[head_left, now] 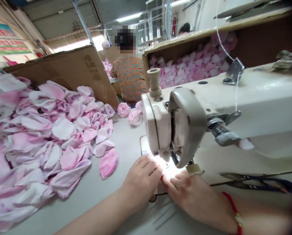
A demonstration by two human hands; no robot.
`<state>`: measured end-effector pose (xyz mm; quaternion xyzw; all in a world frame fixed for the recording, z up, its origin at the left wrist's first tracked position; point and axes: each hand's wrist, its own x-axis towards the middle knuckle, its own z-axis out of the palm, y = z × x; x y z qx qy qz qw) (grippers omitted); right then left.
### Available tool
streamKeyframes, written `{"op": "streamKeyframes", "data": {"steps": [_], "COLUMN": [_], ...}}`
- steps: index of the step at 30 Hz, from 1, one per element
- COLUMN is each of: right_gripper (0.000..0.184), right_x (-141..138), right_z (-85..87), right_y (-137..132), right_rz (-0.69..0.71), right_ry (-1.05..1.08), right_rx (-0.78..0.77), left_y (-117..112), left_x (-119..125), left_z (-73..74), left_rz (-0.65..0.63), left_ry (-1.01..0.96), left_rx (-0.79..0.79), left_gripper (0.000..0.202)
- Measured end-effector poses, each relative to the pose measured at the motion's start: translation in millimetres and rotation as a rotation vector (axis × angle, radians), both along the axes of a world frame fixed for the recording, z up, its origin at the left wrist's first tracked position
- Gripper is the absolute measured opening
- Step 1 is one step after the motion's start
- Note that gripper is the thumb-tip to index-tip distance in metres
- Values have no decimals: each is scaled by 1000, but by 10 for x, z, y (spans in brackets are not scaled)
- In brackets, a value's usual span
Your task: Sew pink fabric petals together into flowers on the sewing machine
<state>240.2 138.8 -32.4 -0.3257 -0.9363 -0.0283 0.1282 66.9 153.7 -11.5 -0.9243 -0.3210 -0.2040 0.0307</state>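
Both my hands rest on the sewing table under the head of a white sewing machine [185, 120]. My left hand [142, 181] lies flat with fingers stretched toward the brightly lit needle area. My right hand [190, 192], with a red string on its wrist, has fingers pressed down beside the needle. Whatever fabric lies beneath them is washed out by the lamp glare. A large heap of pink and white fabric petals [43, 140] covers the table to my left.
A cardboard box [69, 70] stands behind the heap. Another box of pink petals [192, 62] sits behind the machine. Dark scissors [260, 184] lie at the right. A person in a patterned shirt [128, 76] sits ahead, facing away.
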Motion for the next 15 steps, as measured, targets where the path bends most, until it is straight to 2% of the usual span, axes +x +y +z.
{"op": "streamKeyframes", "data": {"steps": [2, 5, 10, 12, 15], "right_gripper": [19, 22, 41, 38, 35], "right_x": [-28, -20, 69, 92, 109], "right_z": [12, 31, 44, 58, 86], "right_y": [-42, -43, -3, -8, -25], "right_rz": [13, 53, 62, 41, 8], "right_ry": [-24, -20, 31, 37, 17], "right_rx": [24, -9, -60, -98, -169], "left_y": [-10, 16, 23, -9, -70], "left_x": [34, 65, 76, 92, 127], "left_z": [-28, -19, 63, 54, -39], "left_rz": [56, 121, 173, 196, 205], "left_ry": [-25, 37, 72, 89, 99], "left_rx": [-13, -51, -205, -192, -80], "left_gripper": [20, 17, 13, 13, 13]}}
